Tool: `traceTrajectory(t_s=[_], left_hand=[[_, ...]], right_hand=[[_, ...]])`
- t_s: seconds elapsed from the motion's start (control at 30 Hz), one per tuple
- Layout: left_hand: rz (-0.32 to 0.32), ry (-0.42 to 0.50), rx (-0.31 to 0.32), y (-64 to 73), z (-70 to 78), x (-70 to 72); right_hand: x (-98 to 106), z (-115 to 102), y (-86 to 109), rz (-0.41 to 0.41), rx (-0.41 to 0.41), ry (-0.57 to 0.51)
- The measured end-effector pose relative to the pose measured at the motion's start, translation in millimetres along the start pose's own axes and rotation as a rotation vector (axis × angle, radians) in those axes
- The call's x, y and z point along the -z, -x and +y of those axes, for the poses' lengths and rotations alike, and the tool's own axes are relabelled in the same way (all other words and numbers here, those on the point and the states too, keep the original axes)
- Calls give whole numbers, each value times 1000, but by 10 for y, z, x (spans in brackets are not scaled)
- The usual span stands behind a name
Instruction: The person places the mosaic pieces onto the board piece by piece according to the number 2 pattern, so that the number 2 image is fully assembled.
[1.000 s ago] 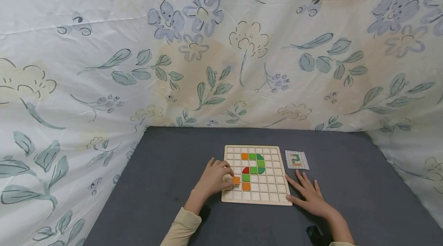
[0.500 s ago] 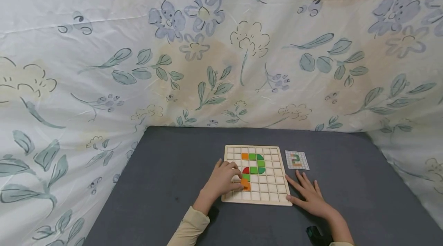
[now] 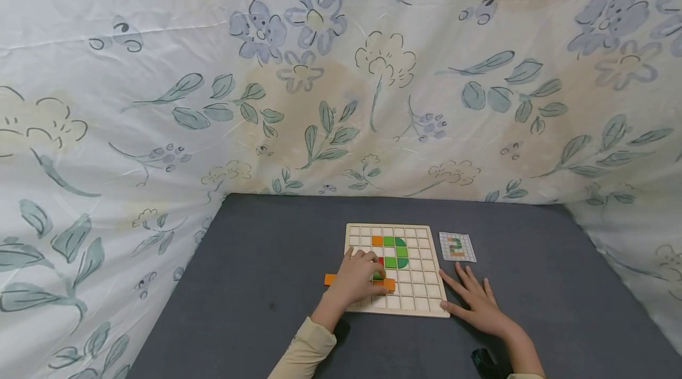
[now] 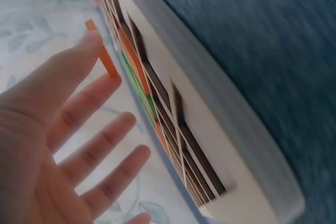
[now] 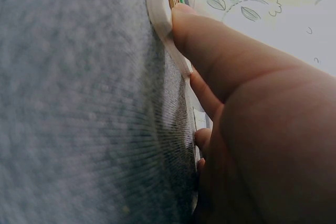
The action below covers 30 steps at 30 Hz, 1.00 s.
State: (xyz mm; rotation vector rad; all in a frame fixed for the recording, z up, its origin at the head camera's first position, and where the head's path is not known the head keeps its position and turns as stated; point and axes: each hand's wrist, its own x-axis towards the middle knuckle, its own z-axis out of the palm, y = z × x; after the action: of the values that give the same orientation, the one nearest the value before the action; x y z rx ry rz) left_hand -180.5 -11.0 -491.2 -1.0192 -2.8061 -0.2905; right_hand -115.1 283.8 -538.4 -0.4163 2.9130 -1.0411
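Observation:
A pale wooden grid board (image 3: 421, 303) lies on the dark tabletop, with green, orange and red tiles set in some of its cells. Between thumb and index finger my left hand (image 3: 354, 278) pinches an orange square tile (image 4: 103, 51), close over the board's lower middle. The left wrist view shows the other fingers of that hand spread apart. Just beside the held tile, an orange tile (image 4: 135, 61) sits in a cell. My right hand (image 3: 476, 302) has its fingers spread at the board's right edge; its thumb (image 5: 197, 30) touches the rim.
Right of the board lies a small pattern card (image 3: 457, 247) with a coloured figure on a grid. Another orange piece (image 3: 330, 279) shows left of the board, partly behind the left hand. Flowered fabric (image 3: 319, 100) rises behind and beside the table.
My left hand has carried the orange tile rightward across the board, past the set orange tile. The orange piece left of the board has come into sight. The right hand stays put.

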Motion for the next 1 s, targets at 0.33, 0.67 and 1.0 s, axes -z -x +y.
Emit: traceTrajectory(t_s=[0.33, 0.67, 1.0], left_hand=[[7, -44, 34, -34, 94, -54], [12, -63, 30, -30, 141, -41], [15, -67, 20, -39, 143, -42]], right_hand=[[7, -18, -1, 1, 4, -3], [27, -47, 2, 9, 15, 15], [18, -20, -3, -5, -8, 3]])
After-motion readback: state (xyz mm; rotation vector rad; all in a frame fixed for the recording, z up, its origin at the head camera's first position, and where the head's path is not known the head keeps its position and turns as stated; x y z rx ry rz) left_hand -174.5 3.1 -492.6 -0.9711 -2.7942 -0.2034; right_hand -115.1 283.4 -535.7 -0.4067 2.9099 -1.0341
